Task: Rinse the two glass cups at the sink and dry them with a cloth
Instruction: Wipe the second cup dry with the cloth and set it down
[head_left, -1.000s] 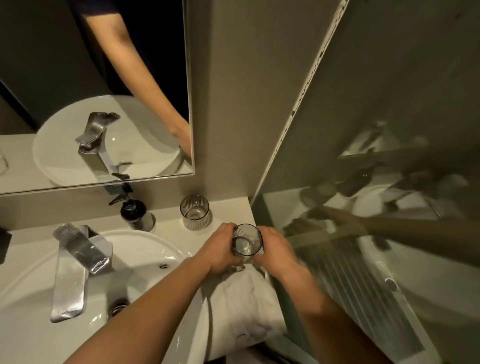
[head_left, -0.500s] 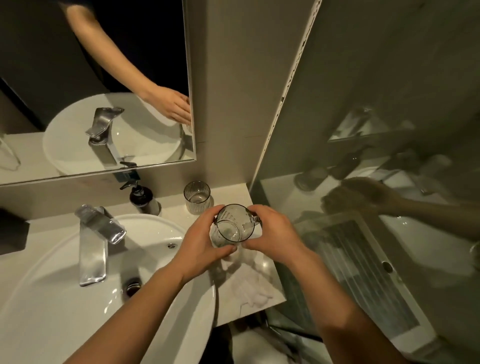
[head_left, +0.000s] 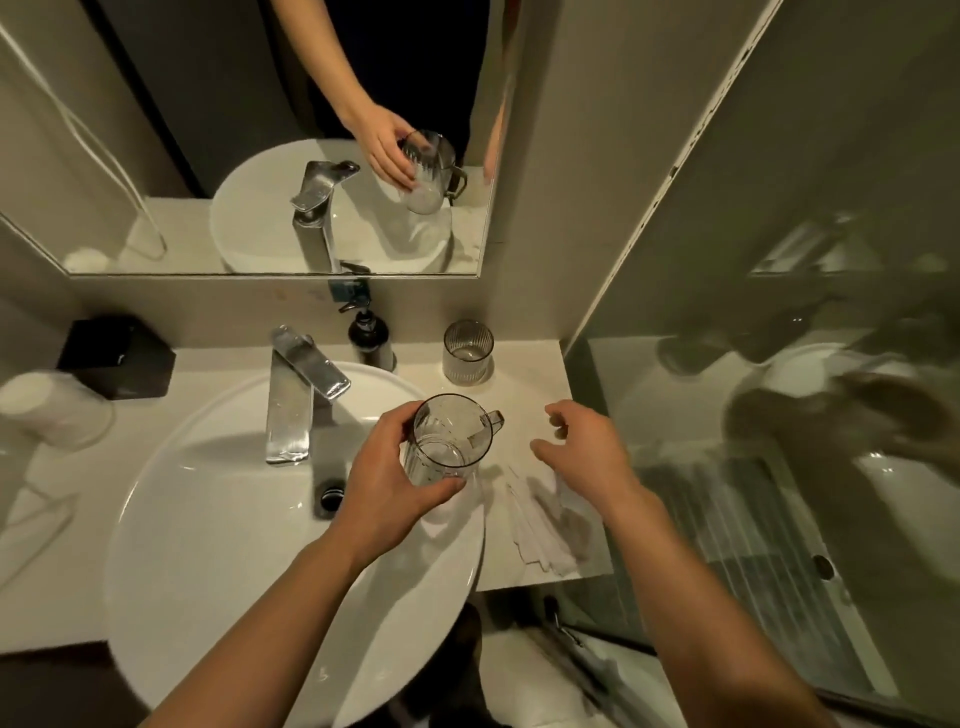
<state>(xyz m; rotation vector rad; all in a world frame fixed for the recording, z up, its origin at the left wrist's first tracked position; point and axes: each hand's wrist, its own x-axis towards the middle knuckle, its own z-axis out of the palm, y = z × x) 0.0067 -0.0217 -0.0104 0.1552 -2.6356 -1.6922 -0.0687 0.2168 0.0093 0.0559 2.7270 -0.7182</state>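
Released by the right hand since half a second ago, the handled cup is now in the left hand alone. Going from the left: the faucet stands over the sink, and no stream shows. The left hand's fingers curl round the cup's wall, holding it above the sink's right rim with its handle pointing right. Behind it, the ribbed cup stands on the table near the wall, untouched. The cloth lies crumpled on the table just right of the sink. The right hand hovers above it, fingers loosely spread, holding nothing. I cannot tell whether either cup has been rinsed. Drying the held cup looks like the step in hand, and the ribbed cup seems still to do.
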